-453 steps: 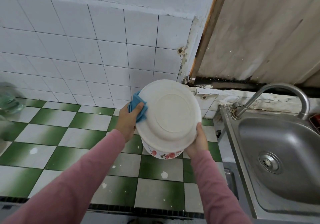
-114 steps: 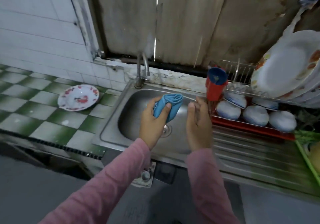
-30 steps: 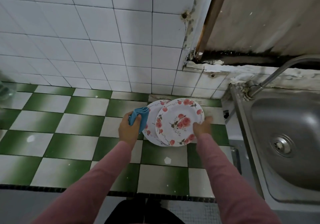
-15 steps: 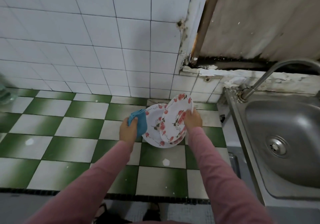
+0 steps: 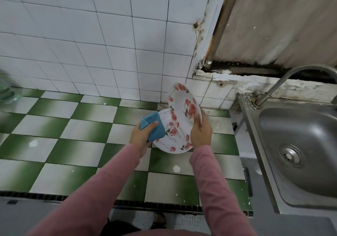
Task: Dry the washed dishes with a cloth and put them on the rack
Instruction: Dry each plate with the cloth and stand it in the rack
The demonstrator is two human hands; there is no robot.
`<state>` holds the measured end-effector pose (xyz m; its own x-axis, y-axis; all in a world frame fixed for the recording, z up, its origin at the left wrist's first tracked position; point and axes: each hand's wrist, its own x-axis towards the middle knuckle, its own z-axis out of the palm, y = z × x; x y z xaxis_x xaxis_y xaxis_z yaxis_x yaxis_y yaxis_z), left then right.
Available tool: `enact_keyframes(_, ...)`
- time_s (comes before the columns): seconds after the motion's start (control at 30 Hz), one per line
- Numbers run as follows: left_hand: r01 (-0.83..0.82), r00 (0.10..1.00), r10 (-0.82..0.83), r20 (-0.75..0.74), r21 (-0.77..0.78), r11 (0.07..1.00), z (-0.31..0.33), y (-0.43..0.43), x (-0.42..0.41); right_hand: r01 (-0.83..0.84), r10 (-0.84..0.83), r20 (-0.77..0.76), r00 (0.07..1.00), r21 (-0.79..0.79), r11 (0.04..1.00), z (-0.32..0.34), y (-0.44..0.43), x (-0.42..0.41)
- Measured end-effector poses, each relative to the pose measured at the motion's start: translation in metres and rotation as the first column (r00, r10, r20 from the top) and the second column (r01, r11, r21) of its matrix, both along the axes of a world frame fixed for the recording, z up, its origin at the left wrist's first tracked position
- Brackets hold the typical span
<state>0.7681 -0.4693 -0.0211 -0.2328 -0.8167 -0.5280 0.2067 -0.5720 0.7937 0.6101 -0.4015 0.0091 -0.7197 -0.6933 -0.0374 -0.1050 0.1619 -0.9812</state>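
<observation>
Stretches left arm and right arm forward, sleeved in pink. Grips folded cloth in left hand, thumb on top. Holds tilted plate by lower rim in right hand, fingers curled.

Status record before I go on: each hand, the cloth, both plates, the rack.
left hand: grips the blue cloth at the left edge of the lower plate
right hand: grips the tilted plate by its rim, plate stood up on edge
lower plate: lies flat on the tiled counter
sink: right of the counter
rack: not in view
</observation>
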Motion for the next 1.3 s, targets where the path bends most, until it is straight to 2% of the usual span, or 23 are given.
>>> enact_keyframes(0.2,0.009,0.999,-0.007,0.053,-0.036,0.999,-0.001,0.000,0.005,0.017,-0.016,0.006,1.000,-0.085,0.996,0.005,0.013,-0.007)
enact_keyframes(0.33,-0.005,0.998,0.009,0.067,-0.061,0.998,-0.001,0.003,0.003,-0.012,0.011,-0.006,1.000,-0.082,0.997,0.004,0.016,-0.003)
enact_keyframes(0.47,-0.036,0.992,0.047,0.115,-0.092,0.995,0.001,0.006,-0.003,0.004,0.000,0.045,0.999,-0.083,0.997,-0.002,0.018,-0.005)
enact_keyframes(0.57,-0.088,0.963,0.131,0.236,-0.186,0.979,0.004,0.006,-0.011,0.063,-0.039,0.207,0.978,-0.110,0.992,0.002,0.019,-0.011)
enact_keyframes(0.7,-0.133,0.919,0.247,0.308,-0.347,0.928,0.016,0.006,-0.025,0.173,-0.051,0.563,0.825,-0.166,0.971,0.014,0.023,-0.011)
enact_keyframes(0.8,0.001,0.925,0.159,0.346,-0.421,0.907,0.021,0.010,-0.037,0.229,-0.039,0.693,0.720,-0.184,0.956,0.018,0.022,-0.009)
enact_keyframes(0.87,0.187,0.890,0.032,0.455,-0.428,0.884,0.017,0.015,-0.044,0.232,0.017,0.760,0.649,-0.219,0.948,0.016,0.022,-0.008)
enact_keyframes(0.93,0.446,0.773,-0.113,0.624,-0.408,0.797,0.010,0.022,-0.048,0.201,0.079,0.779,0.622,-0.256,0.946,0.015,0.022,-0.007)
enact_keyframes(1.0,0.636,0.672,-0.238,0.701,-0.381,0.671,0.007,0.036,-0.054,0.160,0.121,0.779,0.615,-0.274,0.948,0.016,0.021,-0.003)
enact_keyframes(1.07,0.670,0.710,-0.339,0.617,-0.443,0.595,0.016,0.055,-0.067,0.144,0.138,0.786,0.603,-0.278,0.950,0.016,0.019,0.003)
enact_keyframes(1.13,0.621,0.777,-0.379,0.503,-0.513,0.593,0.032,0.061,-0.079,0.150,0.151,0.802,0.578,-0.285,0.947,0.017,0.018,0.009)
enact_keyframes(1.17,0.630,0.771,-0.380,0.511,-0.524,0.572,0.039,0.054,-0.083,0.140,0.182,0.811,0.556,-0.308,0.941,0.018,0.018,0.011)
enact_keyframes(1.2,0.673,0.732,-0.363,0.576,-0.530,0.515,0.044,0.041,-0.084,0.123,0.228,0.819,0.526,-0.339,0.933,0.018,0.018,0.011)
enact_keyframes(1.27,0.822,0.551,-0.239,0.800,-0.469,0.324,0.052,0.011,-0.077,0.086,0.288,0.828,0.481,-0.372,0.924,0.020,0.022,0.008)
enact_keyframes(1.3,0.874,0.458,-0.159,0.875,-0.411,0.259,0.055,-0.002,-0.072,0.083,0.301,0.829,0.471,-0.382,0.921,0.021,0.024,0.005)
